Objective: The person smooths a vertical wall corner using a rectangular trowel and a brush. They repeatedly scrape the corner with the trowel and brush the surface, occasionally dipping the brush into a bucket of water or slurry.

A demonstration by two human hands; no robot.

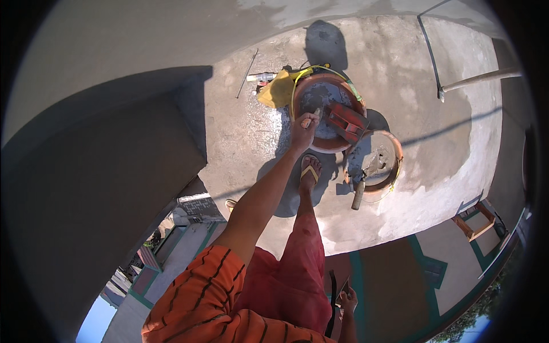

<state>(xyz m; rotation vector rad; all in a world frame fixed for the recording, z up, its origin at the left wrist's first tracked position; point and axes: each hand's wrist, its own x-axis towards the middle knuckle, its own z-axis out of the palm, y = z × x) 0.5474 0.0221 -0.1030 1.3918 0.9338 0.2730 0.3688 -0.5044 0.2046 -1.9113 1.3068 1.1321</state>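
My left hand (303, 132) reaches down to the near left rim of a round terracotta-coloured tub (330, 147) of grey wet mortar (317, 94). Its fingers are closed round the pale orange-brown handle of a short tool, whose far end points into the tub. Lying across the tub's right side is a red plastering float (346, 122). Low in the picture, beside my thigh, my right hand (347, 300) is closed round a thin, dark, flat-edged object (345, 286) that I cannot make out. Just right of the tub stands a smaller round container (398, 153), with a worn cylindrical handle (358, 195) jutting over its near rim.
A yellow bag or cloth (277, 90), a white cylindrical piece (263, 76) and a thin rod (247, 74) lie left of the tub. A yellow-green band (326, 68) loops over its rim. My sandalled foot (310, 168) is close by. A pole (480, 78) extends in from the right.
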